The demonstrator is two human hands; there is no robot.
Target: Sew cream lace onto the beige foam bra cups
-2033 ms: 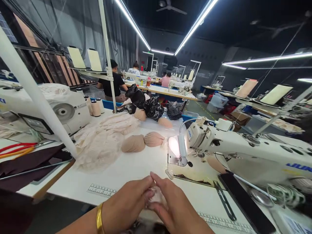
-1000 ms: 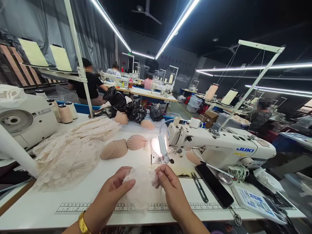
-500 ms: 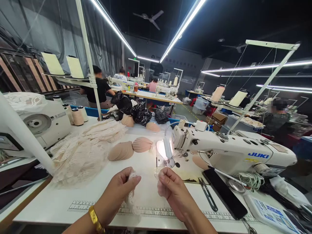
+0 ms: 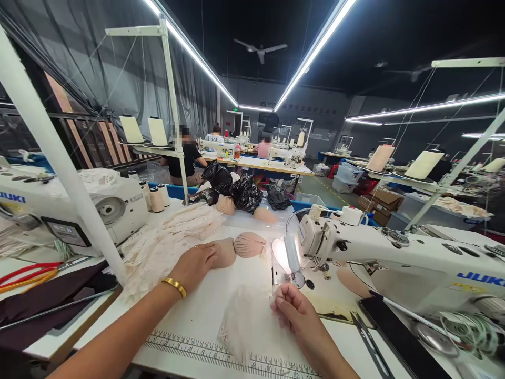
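My left hand (image 4: 199,267) reaches forward over the table, its fingers stretched onto the left edge of a stack of beige moulded bra cups (image 4: 225,252). Its thumb is mostly hidden. My right hand (image 4: 298,313) pinches the edge of a sheer off-white lace piece (image 4: 240,323) between thumb and fingers. That lace hangs to the left of the hand and lies over the printed ruler on the table. A second stack of pinkish cups (image 4: 250,245) adjoins the beige one. Just beyond my right hand stands the sewing machine (image 4: 315,234), its lamp lit over the needle area.
A heap of cream lace (image 4: 169,226) lies at the left, beside thread cones (image 4: 157,200). Thread snips (image 4: 371,342) and a black phone (image 4: 402,334) lie at the right. Black plastic bags (image 4: 246,192) sit at the back. A white pole (image 4: 67,158) rises at the left.
My left hand has let go of the lace and moved forward and left to the beige cups. My right hand keeps its pinch on the lace. The view has swung left.
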